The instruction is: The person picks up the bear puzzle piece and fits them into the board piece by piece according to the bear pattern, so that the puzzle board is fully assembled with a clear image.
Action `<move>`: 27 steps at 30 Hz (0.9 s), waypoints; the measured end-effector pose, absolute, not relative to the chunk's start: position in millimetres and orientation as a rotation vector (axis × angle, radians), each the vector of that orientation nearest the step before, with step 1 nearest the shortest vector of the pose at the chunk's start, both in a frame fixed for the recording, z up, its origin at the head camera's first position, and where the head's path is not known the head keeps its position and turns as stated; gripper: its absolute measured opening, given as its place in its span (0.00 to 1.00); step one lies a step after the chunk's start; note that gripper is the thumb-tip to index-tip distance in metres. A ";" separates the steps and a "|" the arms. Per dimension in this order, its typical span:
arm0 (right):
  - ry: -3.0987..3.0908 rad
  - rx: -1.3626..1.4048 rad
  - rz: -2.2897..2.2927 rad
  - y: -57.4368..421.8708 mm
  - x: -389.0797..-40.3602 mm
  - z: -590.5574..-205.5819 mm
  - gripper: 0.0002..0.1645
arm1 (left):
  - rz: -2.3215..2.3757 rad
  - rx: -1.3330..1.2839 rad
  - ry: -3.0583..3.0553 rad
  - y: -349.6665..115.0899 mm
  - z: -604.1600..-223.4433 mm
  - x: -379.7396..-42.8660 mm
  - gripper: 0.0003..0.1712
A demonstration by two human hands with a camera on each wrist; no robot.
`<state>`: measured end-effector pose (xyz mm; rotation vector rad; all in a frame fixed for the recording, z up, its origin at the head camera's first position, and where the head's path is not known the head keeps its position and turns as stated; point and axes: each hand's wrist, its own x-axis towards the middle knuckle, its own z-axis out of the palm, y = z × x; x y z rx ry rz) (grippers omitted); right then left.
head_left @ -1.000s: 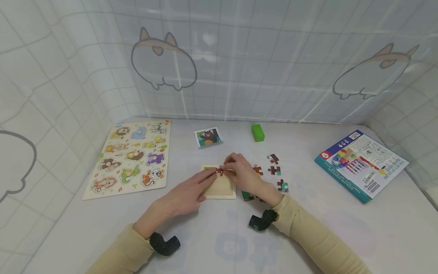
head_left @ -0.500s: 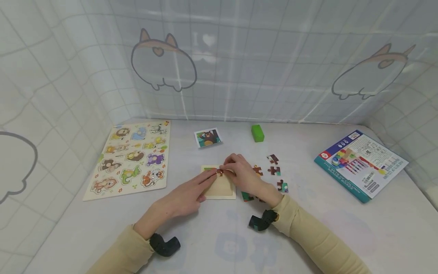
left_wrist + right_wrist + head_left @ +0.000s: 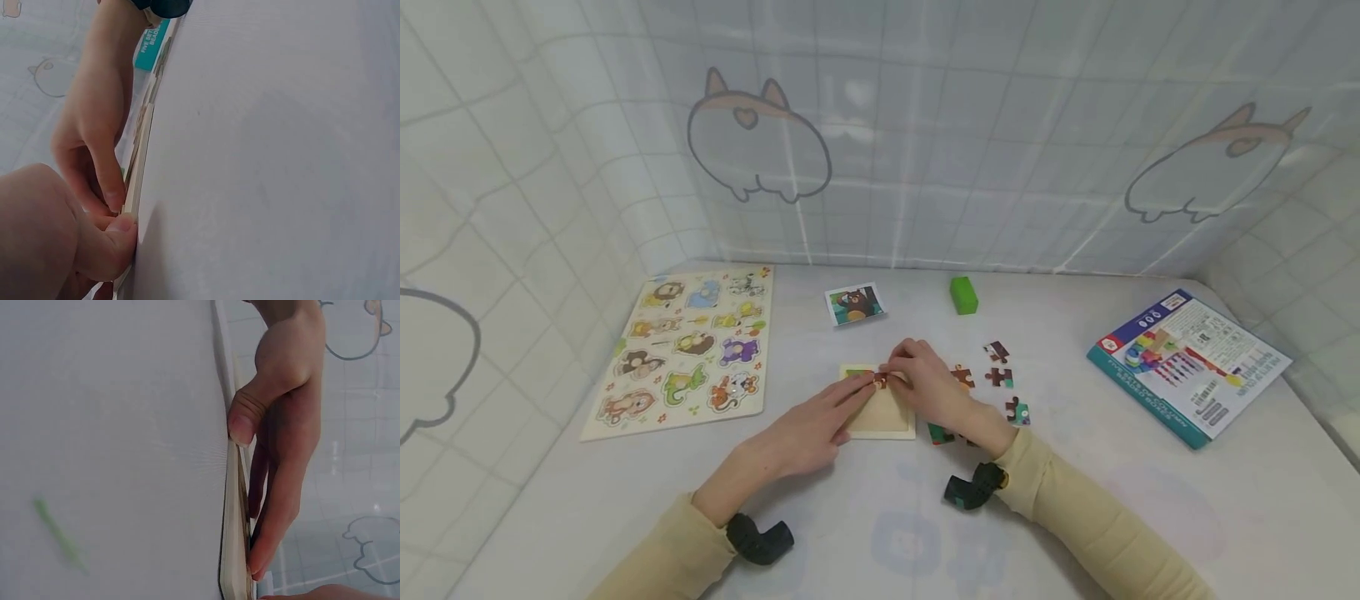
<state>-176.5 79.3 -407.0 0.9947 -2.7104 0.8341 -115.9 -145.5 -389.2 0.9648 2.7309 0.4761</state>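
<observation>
A small wooden puzzle tray (image 3: 883,419) lies between the two hands, with colourful pieces along its far side and bare wood nearer. The left hand (image 3: 805,427) rests its straight fingers on the pieces at the tray's left; its thumb touches the tray edge in the right wrist view. A brown puzzle piece (image 3: 881,381) sits at the fingertips of both hands. The right hand (image 3: 927,385) pinches this piece between thumb and curled fingers at the tray's far side. Both hands partly cover the tray, so its far right corner is hidden.
Several loose puzzle pieces (image 3: 999,377) lie right of the tray, some under the right wrist. Behind are a bear picture card (image 3: 855,304) and a green block (image 3: 964,296). An animal puzzle board (image 3: 681,354) lies left, a boxed set (image 3: 1191,367) right.
Both hands stay almost still at the tray's far side. The whole head view has shifted very slightly; no piece has visibly moved on the table.
</observation>
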 end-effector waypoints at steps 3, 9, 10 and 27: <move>-2.740 1.002 0.845 79.8 -176.2 -403.6 0.10 | 0.472 0.967 2.728 -146.8 -389.5 -116.0 0.39; -2.748 0.993 0.905 98.5 -177.2 -395.4 0.16 | 0.510 0.974 2.715 -147.4 -390.8 -116.0 0.39; -2.742 0.985 0.909 103.6 -178.0 -394.5 0.17 | 0.511 0.970 2.713 -147.3 -390.6 -116.0 0.39; -2.710 0.825 1.062 193.3 -179.7 -393.3 0.20 | 0.481 0.939 2.715 -145.9 -390.4 -117.4 0.39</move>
